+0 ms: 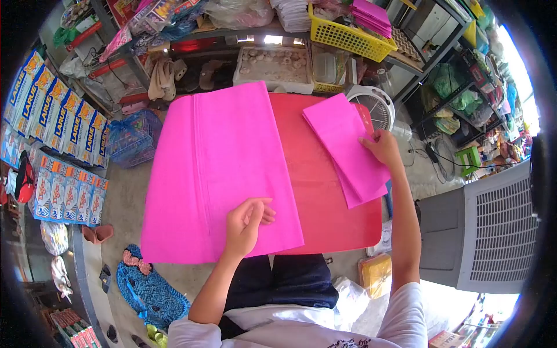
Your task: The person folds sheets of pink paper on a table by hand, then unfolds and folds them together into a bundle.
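Note:
A red table (313, 168) stands in front of me. Across its left and middle lies a large bright pink sheet of paper (223, 156), with crease lines running lengthwise and its left side reaching past the tabletop. My left hand (243, 229) is over the lower right part of this sheet, fingers loosely curled with nothing visible in them; I cannot tell if it touches the paper. At the table's right side, my right hand (383, 148) pinches the right edge of some folded pink paper (342, 145), which lies tilted in overlapping layers.
A yellow basket (351, 35) with more pink paper sits on the shelf behind the table. Beside the table's far right corner is a fan (374, 107). A grey air cooler (476, 226) stands right. Stacked beer cartons (58, 116) and a blue woven bag (148, 287) are left.

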A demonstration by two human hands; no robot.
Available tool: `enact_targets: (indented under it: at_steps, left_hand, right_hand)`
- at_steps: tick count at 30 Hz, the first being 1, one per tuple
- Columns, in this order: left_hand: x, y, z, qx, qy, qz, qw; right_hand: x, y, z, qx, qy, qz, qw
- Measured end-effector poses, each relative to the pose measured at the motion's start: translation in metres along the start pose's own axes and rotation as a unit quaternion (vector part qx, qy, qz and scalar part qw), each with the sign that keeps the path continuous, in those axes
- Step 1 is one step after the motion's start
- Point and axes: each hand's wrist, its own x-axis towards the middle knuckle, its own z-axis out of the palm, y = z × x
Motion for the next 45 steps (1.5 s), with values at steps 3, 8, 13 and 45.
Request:
enact_targets:
  at_steps: [3,8,13,45]
  left_hand:
    - [0.0,0.0,0.0,-0.001,0.0,0.006,1.0]
    - [0.0,0.001,0.0,-0.005,0.0,0.007,1.0]
    - [-0.001,0.0,0.0,-0.017,-0.001,0.002,1.0]
    - [-0.002,-0.002,0.002,0.013,-0.002,0.02,1.0]
  right_hand:
    - [-0.003,0.0,-0.004,-0.006,0.013,-0.019,1.0]
    - [-0.015,0.011,-0.021,0.207,-0.009,0.038,0.978]
    - [-0.029,0.044,0.002,0.215,0.055,0.05,0.974]
    - [-0.181,-0.066,0.055,-0.04,0.147,-0.077,0.985]
